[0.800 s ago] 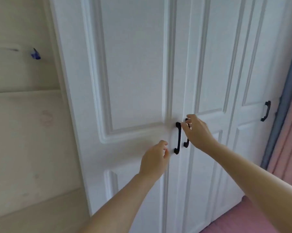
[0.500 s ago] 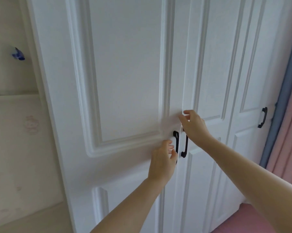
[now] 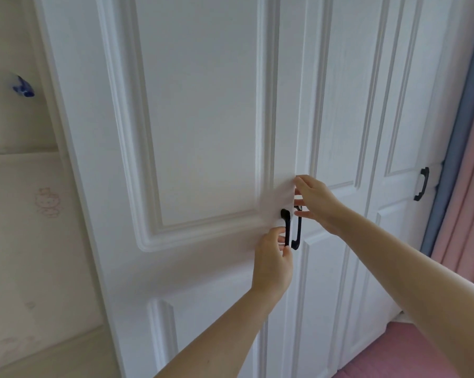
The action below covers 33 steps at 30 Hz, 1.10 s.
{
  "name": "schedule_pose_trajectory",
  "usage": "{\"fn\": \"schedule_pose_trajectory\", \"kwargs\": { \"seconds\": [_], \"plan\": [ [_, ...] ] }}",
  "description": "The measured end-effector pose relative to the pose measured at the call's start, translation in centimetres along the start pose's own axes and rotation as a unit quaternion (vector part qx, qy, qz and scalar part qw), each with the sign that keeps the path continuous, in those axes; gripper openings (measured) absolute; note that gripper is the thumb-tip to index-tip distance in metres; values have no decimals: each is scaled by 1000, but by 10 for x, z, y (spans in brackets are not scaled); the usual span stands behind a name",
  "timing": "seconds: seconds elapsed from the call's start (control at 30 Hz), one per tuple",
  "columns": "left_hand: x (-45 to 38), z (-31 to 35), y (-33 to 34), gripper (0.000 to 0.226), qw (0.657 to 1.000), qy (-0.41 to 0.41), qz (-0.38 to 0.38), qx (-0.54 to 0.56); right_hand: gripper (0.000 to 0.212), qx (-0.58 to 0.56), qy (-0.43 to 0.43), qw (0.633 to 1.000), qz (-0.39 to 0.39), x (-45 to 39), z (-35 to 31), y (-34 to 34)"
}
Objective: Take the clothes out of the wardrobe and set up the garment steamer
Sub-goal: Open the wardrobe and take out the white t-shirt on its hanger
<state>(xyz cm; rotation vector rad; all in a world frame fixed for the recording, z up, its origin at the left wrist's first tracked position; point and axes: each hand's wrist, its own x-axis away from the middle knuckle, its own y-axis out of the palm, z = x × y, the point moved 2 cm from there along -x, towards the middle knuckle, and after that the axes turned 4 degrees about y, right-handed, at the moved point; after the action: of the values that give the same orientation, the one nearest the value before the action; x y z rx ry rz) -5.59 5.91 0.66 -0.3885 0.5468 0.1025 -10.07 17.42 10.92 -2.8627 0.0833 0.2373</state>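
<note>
The white wardrobe (image 3: 203, 132) filled most of the view, its panelled doors shut, so the clothes inside could not be seen. Two black handles sat side by side at the meeting edge of the middle doors. The left hand (image 3: 272, 261) had its fingers curled round the lower part of the left handle (image 3: 286, 227) — a closed grip, thumb on the near side. The right hand (image 3: 316, 203) was at the top of the right handle (image 3: 297, 233), its fingers spread and only partly bent; whether they had actually closed on the handle could not be told, since the hand hid the handle's upper end. A third black handle (image 3: 421, 184) sat on the far right door, untouched and well apart from both hands. Beyond that door hung a blue strip and a pink curtain (image 3: 468, 186), with pink flooring (image 3: 410, 356) below. To the left of the wardrobe stood a cream wall panel (image 3: 20, 227) — a small blue-and-white object (image 3: 23, 87) showed near its top.
</note>
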Motion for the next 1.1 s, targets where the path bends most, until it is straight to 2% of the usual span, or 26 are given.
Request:
{"fn": "schedule_pose_trajectory", "kwargs": {
  "seconds": [0.27,0.6,0.83,1.0,1.1],
  "plan": [
    [22,14,2,31,1000,3,1,20,24,-5,5,1000,-6,32,-7,-14],
    [73,46,4,12,998,33,54,15,25,-21,-16,1000,15,97,0,-32],
    [120,67,-2,12,995,43,91,19,24,-17,-34,999,24,153,-4,-39],
    [162,80,-15,11,987,101,122,-34,13,-2,-87,995,47,197,-5,-36],
    [186,88,-26,13,981,127,138,-55,17,26,-111,991,68,226,-5,-31]
  ]
}}
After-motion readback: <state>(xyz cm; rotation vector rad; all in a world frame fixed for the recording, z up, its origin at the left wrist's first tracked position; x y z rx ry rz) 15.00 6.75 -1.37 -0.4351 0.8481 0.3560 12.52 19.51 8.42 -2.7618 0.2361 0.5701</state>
